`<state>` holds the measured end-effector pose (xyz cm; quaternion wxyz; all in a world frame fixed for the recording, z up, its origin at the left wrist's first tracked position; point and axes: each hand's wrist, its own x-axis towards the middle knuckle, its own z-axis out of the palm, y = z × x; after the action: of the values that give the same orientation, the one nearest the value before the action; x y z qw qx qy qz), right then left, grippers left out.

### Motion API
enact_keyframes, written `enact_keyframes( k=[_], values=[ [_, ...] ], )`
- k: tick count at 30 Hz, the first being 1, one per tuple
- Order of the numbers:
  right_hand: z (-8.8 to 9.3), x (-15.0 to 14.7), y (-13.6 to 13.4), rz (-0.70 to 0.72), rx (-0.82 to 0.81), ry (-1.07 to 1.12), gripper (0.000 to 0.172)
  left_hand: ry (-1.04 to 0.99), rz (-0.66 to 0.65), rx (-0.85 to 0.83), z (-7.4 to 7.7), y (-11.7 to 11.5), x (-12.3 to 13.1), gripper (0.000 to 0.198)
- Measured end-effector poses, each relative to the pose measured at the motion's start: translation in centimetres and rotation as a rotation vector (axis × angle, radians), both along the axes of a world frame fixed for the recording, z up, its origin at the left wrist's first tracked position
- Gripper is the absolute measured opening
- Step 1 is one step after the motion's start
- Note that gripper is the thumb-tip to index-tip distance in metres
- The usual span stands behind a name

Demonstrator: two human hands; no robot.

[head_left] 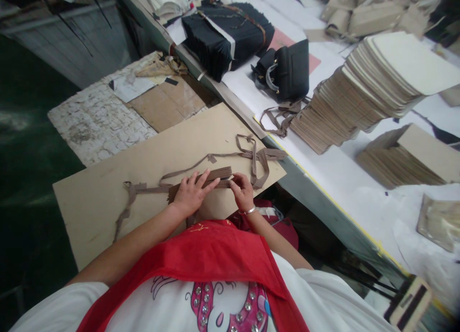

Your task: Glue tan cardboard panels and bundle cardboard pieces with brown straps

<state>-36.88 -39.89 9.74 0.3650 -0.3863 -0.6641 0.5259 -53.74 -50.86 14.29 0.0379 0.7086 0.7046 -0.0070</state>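
A small stack of brown strips (219, 175) lies on a cardboard sheet (118, 188) resting over my lap. My left hand (191, 193) lies flat on top of the stack with its fingers spread. My right hand (242, 191) pinches the stack's right end with curled fingers; a bracelet shows at that wrist. Loose tan fabric ties (251, 155) trail across the cardboard on both sides of the stack.
To the right runs a white worktable (334, 174) with tall stacks of tan cards (362, 92), a lower stack (409, 159), a black handbag (287, 69) and a tied black bundle (226, 32). A cracked white board (97, 121) lies on the floor at left.
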Motion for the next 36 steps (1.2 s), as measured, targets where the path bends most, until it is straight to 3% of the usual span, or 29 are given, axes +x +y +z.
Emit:
enact_keyframes(
  k=[9,18,30,36],
  values=[
    [0.3,0.3,0.2,-0.029,0.126,-0.096,0.014,-0.003,0.014,0.002,-0.1,0.0,0.1,0.063],
    [-0.6,0.2,0.3,-0.001,0.044,-0.040,0.029,0.010,0.007,-0.007,0.0,0.1,0.0,0.062],
    [0.1,0.2,0.6,-0.040,0.142,-0.090,0.013,0.038,0.004,-0.006,0.1,0.2,0.1,0.058],
    [0.5,-0.2,0.8,-0.015,0.050,-0.065,0.019,0.014,0.017,0.000,0.0,0.2,0.1,0.057]
  ],
)
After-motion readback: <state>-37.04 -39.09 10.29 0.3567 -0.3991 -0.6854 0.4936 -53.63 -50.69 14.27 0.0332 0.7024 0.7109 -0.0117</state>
